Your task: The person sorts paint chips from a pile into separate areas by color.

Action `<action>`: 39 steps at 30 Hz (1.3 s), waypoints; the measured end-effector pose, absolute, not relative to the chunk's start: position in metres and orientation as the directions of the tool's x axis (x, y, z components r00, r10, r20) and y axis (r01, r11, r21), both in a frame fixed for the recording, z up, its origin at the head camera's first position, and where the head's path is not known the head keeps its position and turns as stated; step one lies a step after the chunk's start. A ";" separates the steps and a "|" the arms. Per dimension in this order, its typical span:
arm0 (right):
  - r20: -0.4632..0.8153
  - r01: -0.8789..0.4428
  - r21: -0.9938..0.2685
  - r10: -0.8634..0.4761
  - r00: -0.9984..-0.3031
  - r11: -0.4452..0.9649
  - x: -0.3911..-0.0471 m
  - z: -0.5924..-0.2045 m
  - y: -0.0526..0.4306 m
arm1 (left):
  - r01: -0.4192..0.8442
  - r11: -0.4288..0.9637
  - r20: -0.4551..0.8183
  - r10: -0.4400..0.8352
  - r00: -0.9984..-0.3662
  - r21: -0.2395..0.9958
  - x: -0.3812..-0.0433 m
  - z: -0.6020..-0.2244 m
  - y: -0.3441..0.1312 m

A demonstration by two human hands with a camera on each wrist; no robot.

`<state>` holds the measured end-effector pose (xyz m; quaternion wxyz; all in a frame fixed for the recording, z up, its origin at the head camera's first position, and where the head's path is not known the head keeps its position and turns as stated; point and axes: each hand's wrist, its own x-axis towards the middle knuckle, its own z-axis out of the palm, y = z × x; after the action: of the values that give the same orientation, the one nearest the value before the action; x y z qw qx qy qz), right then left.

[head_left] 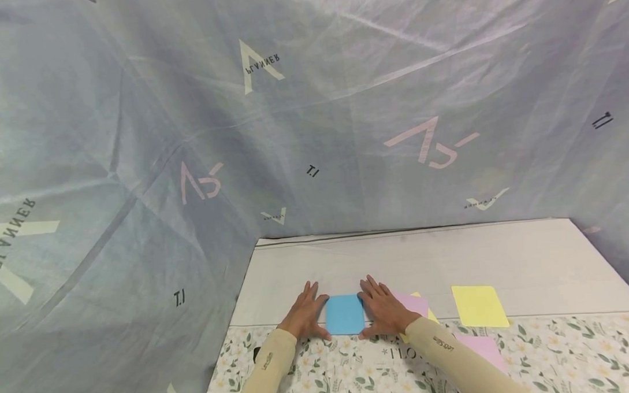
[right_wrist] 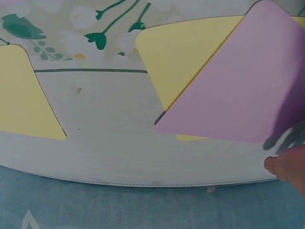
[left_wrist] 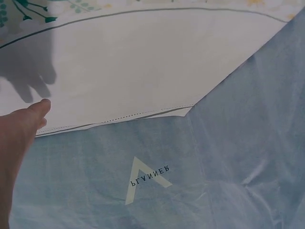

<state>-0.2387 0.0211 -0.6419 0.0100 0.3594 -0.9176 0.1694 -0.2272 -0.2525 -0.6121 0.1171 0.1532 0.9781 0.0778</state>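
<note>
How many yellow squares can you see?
2: one yellow square lies uncovered on the right; another yellow square is partly under a lilac square. More may be hidden.

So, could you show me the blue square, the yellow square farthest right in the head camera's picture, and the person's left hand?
Blue square (head_left: pixel 344 314): head view, middle of its flat face.
Yellow square (head_left: pixel 481 306): head view, middle of its flat face.
Left hand (head_left: pixel 305 314): head view, back of the hand.

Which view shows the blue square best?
Head view: the blue square shows nearly whole, lying between the left hand and right hand. The left wrist view shows none of it; nor does the right wrist view, which has a pink square instead.
</note>
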 end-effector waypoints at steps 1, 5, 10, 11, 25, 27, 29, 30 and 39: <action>0.129 -0.660 -0.302 -0.656 -0.744 0.688 -0.239 -0.641 0.021 | 0.282 0.941 -0.207 0.318 -0.925 0.185 -0.228 -0.613 -0.252; 0.114 -0.653 -0.311 -0.655 -0.747 0.690 -0.238 -0.639 0.021 | 0.279 0.941 -0.213 0.317 -0.924 0.191 -0.228 -0.615 -0.254; 0.127 -0.662 -0.321 -0.662 -0.738 0.677 -0.237 -0.637 0.025 | 0.268 0.933 -0.207 0.319 -0.925 0.241 -0.224 -0.614 -0.258; 0.134 -0.666 -0.323 -0.664 -0.736 0.673 -0.236 -0.637 0.026 | 0.266 0.929 -0.202 0.320 -0.926 0.256 -0.223 -0.614 -0.259; 0.122 -0.639 -0.337 -0.641 -0.758 0.691 -0.233 -0.633 0.064 | 0.220 0.915 -0.128 0.277 -0.952 0.339 -0.208 -0.615 -0.297; 0.131 -0.640 -0.320 -0.636 -0.760 0.699 -0.232 -0.634 0.074 | 0.192 0.913 -0.135 0.254 -0.958 0.361 -0.206 -0.614 -0.302; 0.153 -0.642 -0.299 -0.629 -0.762 0.706 -0.230 -0.634 0.085 | 0.163 0.909 -0.143 0.233 -0.962 0.383 -0.204 -0.614 -0.308; 0.168 -0.646 -0.282 -0.627 -0.761 0.709 -0.230 -0.635 0.090 | 0.152 0.910 -0.149 0.223 -0.963 0.386 -0.203 -0.614 -0.310; 0.250 -0.633 -0.242 -0.583 -0.773 0.736 -0.221 -0.629 0.135 | 0.118 0.919 -0.146 0.184 -0.972 0.376 -0.208 -0.608 -0.316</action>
<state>-0.2213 0.1349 -0.6290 0.0786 0.3275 -0.9282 0.1581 -0.2081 -0.3160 -0.6081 0.0895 0.0775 0.9755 0.1856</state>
